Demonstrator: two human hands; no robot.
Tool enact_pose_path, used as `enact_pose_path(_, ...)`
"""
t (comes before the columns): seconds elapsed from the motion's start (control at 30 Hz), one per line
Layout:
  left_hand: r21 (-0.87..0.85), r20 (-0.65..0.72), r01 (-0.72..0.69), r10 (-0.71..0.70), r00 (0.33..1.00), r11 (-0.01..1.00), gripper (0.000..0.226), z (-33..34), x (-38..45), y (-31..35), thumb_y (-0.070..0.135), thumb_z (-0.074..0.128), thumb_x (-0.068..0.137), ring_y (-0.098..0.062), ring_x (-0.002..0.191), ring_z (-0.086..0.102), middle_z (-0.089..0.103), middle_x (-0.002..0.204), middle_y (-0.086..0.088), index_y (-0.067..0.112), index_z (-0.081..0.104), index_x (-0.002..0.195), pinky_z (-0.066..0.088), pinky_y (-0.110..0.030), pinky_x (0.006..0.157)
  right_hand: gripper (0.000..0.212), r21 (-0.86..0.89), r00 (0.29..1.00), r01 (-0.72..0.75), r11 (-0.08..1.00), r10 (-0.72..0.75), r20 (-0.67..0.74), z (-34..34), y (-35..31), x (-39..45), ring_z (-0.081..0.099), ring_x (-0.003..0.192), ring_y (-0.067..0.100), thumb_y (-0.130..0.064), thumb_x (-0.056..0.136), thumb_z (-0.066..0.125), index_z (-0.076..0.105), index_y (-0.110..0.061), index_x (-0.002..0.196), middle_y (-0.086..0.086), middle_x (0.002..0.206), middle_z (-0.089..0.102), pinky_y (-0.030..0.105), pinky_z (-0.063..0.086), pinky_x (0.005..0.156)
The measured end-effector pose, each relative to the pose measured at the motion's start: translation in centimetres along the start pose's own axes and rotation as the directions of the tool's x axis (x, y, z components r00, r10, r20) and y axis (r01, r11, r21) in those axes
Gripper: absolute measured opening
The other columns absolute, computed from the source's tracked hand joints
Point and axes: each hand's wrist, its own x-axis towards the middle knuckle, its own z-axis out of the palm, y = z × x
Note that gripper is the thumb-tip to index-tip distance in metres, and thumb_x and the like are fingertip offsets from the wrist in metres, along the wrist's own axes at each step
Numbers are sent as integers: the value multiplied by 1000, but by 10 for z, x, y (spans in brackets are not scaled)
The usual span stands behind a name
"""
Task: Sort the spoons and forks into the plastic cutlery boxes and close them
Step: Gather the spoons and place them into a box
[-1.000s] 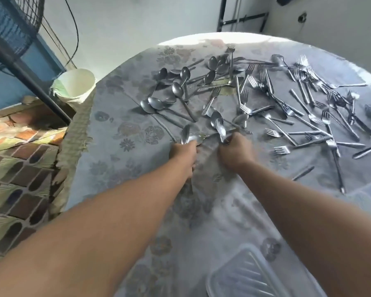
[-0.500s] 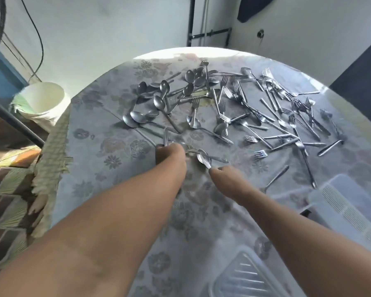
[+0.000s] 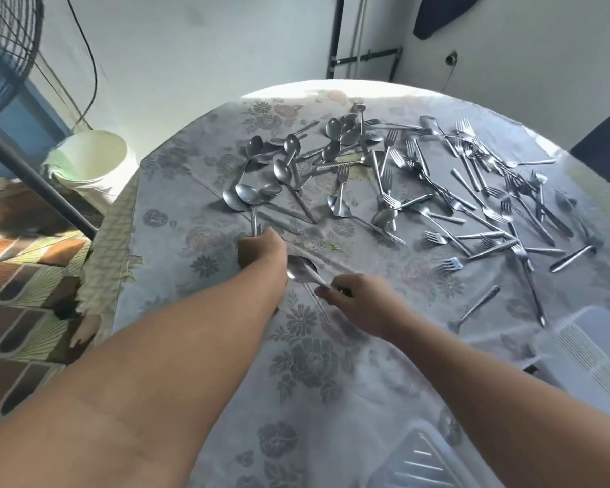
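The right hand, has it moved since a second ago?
Yes. The right hand has pulled back toward the person, away from the spoon pile, holding a spoon.

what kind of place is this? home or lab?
Most likely a home, perhaps a dining or utility corner. A round table with a floral tablecloth strewn with spoons and forks, a standing fan beside a white bucket, and patterned floor tiles.

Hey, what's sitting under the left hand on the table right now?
The left hand grips spoon handles that stick out beyond its knuckles. Beneath it lies the floral tablecloth. How many spoons it holds is hidden by the hand itself.
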Motion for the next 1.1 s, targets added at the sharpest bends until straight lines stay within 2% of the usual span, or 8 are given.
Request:
enact_pose_path(0.17,76,5,-40,40,999,996,30,-15,10,-2,29,69,87,-24,88,70,73,103,-6,10,65,109,61,-36,78,26,296,986,-131,946,157,-64,1,-3,18,58,51,6,-32,105,56,75,-16,96,1,71,69,28,42,50)
enact_pose_path(0.33,199,77,-145,132,988,969,35,-19,12,-3,38,79,83,-29,95,70,71,105,-8,12,60,97,60,-40,85,25,522,959,-191,831,271,-82,3,-4,27,48,41,13,-33,108,48,68,-18,104,2,59,69,26,38,45)
enact_pose_path(0.43,299,157,-210,169,973,931,48,-13,5,-3,44,80,84,-26,97,68,69,106,-4,8,62,111,53,-33,75,24,581,958,-204,788,283,-47,0,-8,31,51,45,16,-35,110,43,61,-20,115,2,59,68,27,40,45)
enact_pose_path(0.67,602,265,-358,244,933,714,54,6,-14,-5,48,82,81,-28,92,66,71,109,-6,11,62,115,44,-35,66,34,688,964,-181,703,264,-16,1,-17,36,61,67,24,-34,112,37,64,-15,118,8,77,77,38,49,68)
enact_pose_path(0.8,645,258,-390,293,921,658,20,13,-12,-9,19,66,98,-24,88,64,70,111,-8,9,62,115,48,-34,66,30,631,961,-159,759,266,-79,-3,-10,42,54,55,18,-32,111,42,67,-17,116,3,72,75,28,44,51)
enact_pose_path(0.9,673,287,-417,304,908,611,19,13,-13,-8,5,54,99,-26,98,66,69,115,-11,5,63,117,48,-32,70,24,469,943,-142,871,263,-202,-11,0,46,48,41,8,-30,106,52,72,-19,98,3,68,71,24,39,41)
enact_pose_path(1.0,650,293,-397,269,918,648,26,16,-14,-12,7,51,101,-28,104,67,67,119,-13,5,58,126,53,-33,76,26,279,921,-151,948,237,-309,-21,8,49,60,58,15,-36,101,59,67,-19,83,2,69,68,31,45,56)
enact_pose_path(1.1,582,262,-358,249,932,730,33,21,-18,-16,16,49,102,-29,94,68,64,113,-12,4,46,133,60,-40,80,23,210,899,-195,958,260,-353,-30,16,53,61,79,21,-41,98,65,62,-19,94,-1,84,67,36,48,72)
